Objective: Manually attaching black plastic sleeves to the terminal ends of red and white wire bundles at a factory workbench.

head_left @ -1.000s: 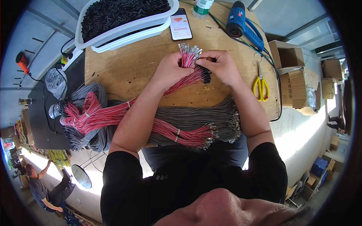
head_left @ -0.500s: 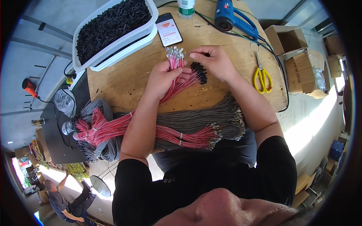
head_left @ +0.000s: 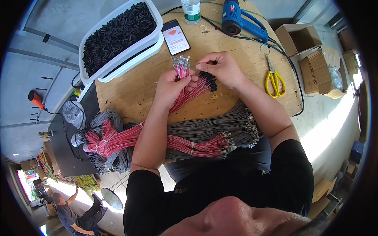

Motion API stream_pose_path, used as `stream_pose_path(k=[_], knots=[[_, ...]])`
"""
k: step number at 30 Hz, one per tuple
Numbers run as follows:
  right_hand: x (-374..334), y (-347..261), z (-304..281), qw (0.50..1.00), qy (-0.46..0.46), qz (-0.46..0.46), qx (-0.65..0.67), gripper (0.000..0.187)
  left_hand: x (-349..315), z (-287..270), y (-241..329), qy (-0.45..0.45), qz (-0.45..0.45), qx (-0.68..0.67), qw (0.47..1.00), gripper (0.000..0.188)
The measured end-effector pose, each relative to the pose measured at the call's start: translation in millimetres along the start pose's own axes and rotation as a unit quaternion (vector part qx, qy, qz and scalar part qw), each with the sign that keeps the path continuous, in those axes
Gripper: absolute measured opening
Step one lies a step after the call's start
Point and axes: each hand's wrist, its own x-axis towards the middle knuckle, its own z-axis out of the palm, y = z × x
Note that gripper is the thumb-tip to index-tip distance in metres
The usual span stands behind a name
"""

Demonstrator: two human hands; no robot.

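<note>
My left hand (head_left: 172, 89) is closed around an upright bunch of pink wires (head_left: 182, 72), with silvery metal terminals (head_left: 180, 61) sticking out above the fingers. Just to its right, my right hand (head_left: 221, 70) pinches with thumb and forefinger at something too small to make out, close to the bunch. Below the right fingers, several pink wires lie fanned out, their ends covered by black sleeves (head_left: 208, 81). Nearer me, under my left forearm, tied pink wire bundles (head_left: 181, 142) rest on thick grey wire bundles (head_left: 204, 124), metal terminals at their right ends.
A white tub (head_left: 160, 24) full of short black sleeves stands at the far left beside a phone (head_left: 176, 37). Behind are a bottle (head_left: 191, 11) and a blue heat gun (head_left: 244, 21). Yellow-handled scissors (head_left: 275, 83) lie right. Another person (head_left: 75, 214) sits at lower left.
My right fingers have come slightly lower and nearer the bunch in my left hand. The whole view has shifted a little; the left hand keeps its hold.
</note>
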Motion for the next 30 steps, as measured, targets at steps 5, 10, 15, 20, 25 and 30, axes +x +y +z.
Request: stream_pose_path(k=[5,10,15,20,25,30], knots=[[-1,7,4,0.997,-0.016,-0.042,0.063,0.012,3,-1,-6,0.001,0.046,0.048,0.998,0.019],[-3,2,10,0.991,-0.060,-0.024,0.115,0.011,-5,0,-4,0.063,0.043,0.039,0.996,0.014],[-6,0,4,0.994,-0.070,-0.040,0.075,0.012,-3,5,-6,0.062,0.047,0.037,0.996,0.013],[-4,0,-6,0.995,-0.069,-0.071,-0.014,0.019,0,6,-8,0.070,0.049,0.028,0.996,0.012],[20,14,-32,0.841,0.018,0.170,0.514,0.028,1,8,-3,0.097,0.037,0.037,0.994,0.014],[23,27,-30,0.852,-0.001,0.128,0.507,0.019,4,9,-4,0.078,0.045,0.035,0.995,0.013]])
